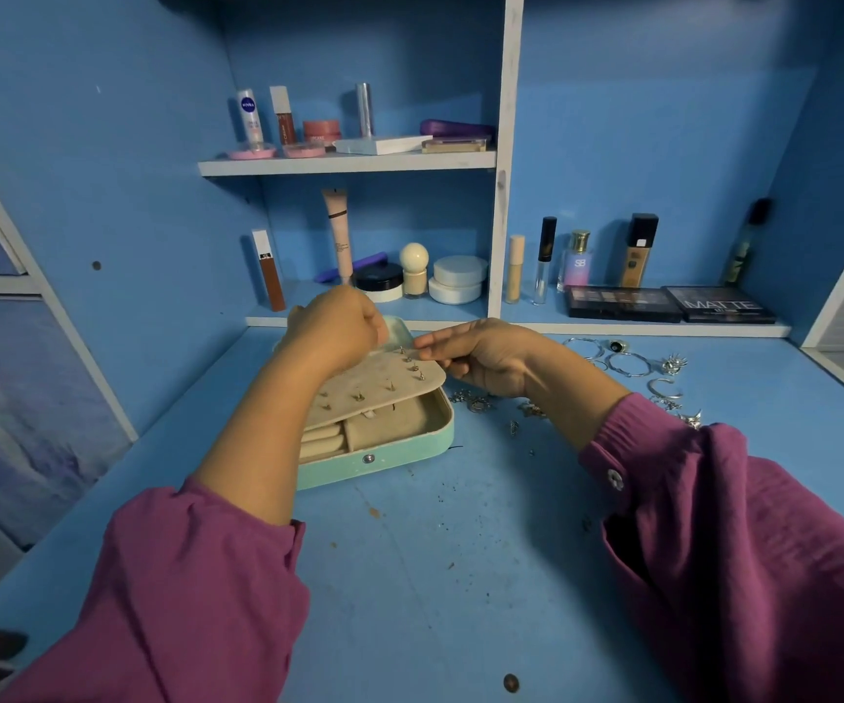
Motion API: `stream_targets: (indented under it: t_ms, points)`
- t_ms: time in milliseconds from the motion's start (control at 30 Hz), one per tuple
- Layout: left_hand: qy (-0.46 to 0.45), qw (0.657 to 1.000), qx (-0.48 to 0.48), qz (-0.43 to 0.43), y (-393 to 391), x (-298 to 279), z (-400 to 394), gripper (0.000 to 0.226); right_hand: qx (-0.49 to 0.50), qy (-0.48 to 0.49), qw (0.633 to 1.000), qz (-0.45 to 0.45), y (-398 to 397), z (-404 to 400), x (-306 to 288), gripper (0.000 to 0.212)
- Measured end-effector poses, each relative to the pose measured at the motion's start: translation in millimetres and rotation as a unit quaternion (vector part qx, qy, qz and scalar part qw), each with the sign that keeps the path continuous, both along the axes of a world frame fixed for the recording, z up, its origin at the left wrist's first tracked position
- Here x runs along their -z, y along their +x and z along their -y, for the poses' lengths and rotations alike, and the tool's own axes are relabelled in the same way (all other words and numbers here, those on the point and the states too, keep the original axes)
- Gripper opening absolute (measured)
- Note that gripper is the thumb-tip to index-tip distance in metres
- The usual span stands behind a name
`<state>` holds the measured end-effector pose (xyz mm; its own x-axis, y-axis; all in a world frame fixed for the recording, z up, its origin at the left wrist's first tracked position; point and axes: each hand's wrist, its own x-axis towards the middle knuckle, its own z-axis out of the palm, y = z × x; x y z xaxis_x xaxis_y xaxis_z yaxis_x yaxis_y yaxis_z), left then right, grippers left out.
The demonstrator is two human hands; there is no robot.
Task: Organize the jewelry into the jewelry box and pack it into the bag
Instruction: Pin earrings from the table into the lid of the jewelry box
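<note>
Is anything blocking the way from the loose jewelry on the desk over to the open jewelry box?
Nothing fixed. The loose jewelry lies right of the jewelry box on bare desk. Only the person's right hand and forearm cross that stretch, at the beige earring panel, which tilts over the box's compartments.

The green jewelry box [399, 456] is laid open on the table; silver jewelry [627, 365] is scattered just beside it.

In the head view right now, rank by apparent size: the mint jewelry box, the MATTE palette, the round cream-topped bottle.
1. Mint jewelry box, though it lies nearer the camera.
2. MATTE palette.
3. Round cream-topped bottle, clearly smallest.
</note>
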<state>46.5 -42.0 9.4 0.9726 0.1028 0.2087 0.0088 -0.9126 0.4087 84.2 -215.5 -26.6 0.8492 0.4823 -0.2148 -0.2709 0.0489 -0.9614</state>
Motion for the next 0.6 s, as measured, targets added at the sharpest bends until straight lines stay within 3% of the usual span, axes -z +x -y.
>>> stream_targets:
  t_ms: [133,233,433,600]
  points:
    - [-0.139,0.99,0.008,0.013,-10,-5,-36,0.032,0.008,-0.004,1.0,0.007,1,0,1,0.008]
    - [-0.182,0.983,0.017,0.007,-19,-1,-62,0.035,0.011,-0.013,1.0,0.025,3,0,2,0.013]
    - [-0.267,0.955,0.082,-0.096,-40,13,-111,0.046,0.032,-0.012,0.998,0.06,-2,-1,2,0.019]
    - [-0.345,0.93,0.096,-0.078,-44,21,-114,0.037,0.041,0.023,0.997,0.062,-5,-5,4,0.011]
